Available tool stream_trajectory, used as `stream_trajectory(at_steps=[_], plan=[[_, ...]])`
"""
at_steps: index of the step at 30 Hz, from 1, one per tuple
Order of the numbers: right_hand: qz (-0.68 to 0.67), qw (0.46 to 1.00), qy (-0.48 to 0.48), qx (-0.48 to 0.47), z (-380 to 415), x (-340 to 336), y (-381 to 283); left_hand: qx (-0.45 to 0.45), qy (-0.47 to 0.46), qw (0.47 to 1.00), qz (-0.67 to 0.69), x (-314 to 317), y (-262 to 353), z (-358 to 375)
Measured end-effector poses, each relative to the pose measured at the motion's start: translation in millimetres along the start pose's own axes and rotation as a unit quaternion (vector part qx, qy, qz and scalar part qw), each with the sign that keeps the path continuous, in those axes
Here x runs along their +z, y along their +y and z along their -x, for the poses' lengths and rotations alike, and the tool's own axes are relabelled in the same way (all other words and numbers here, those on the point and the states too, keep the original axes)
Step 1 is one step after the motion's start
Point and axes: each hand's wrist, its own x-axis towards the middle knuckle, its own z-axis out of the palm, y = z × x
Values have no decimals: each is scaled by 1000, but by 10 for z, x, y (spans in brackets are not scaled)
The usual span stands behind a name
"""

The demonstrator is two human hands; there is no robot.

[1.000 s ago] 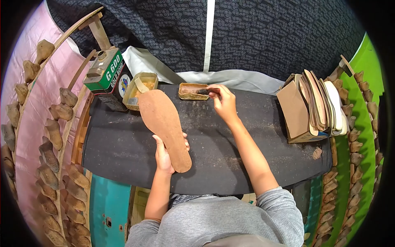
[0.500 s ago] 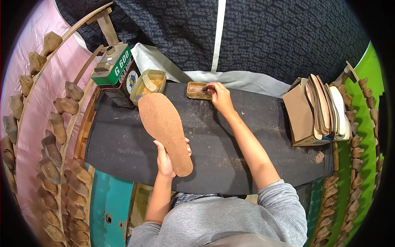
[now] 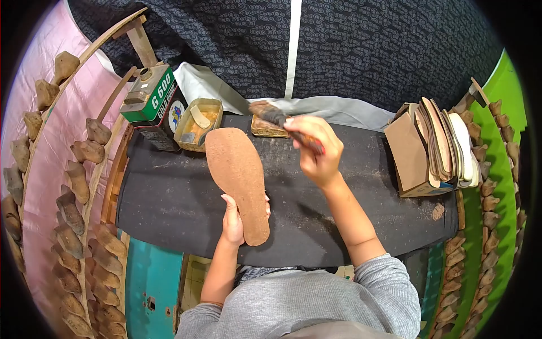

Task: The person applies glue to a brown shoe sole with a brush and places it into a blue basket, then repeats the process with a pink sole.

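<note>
My left hand (image 3: 234, 219) grips a brown shoe insole (image 3: 236, 175) near its heel end, thumb along one edge and fingertips showing past the other. The insole is held up with its wide toe end pointing away from me. My right hand (image 3: 319, 150) is closed round the handle of a brush (image 3: 275, 115), whose dark, blurred bristles point left. The brush is raised over a small rectangular tin (image 3: 265, 131) at the back of the table, partly covering it. Between the brush and the insole there is a gap.
A green and black can (image 3: 152, 107) and an open tin (image 3: 213, 116) with a pale spatula stand at the back left. A box of cut sole pieces (image 3: 415, 150) stands right on the dark table cloth (image 3: 316, 217). Racks of wooden shoe lasts (image 3: 69, 226) flank both sides.
My right hand has lifted the brush up out of the small tin and turned it so the bristles point left. The insole has shifted slightly right and sits more upright.
</note>
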Motion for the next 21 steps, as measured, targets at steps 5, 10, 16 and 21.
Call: stream_trajectory(at_steps=[5,10,16,21], plan=[[-60,990,-59,-114,-53,-72,-326,10,-22,998,-55,74,-50,7],[-23,987,-81,-135,-8,-91,-375,44,-46,991,-115,106,-8,25],[45,995,-31,-81,-27,-215,-432,19,-45,995,-88,63,-31,10],[-19,994,-56,-95,46,-104,-531,53,-41,988,-138,124,-20,25]])
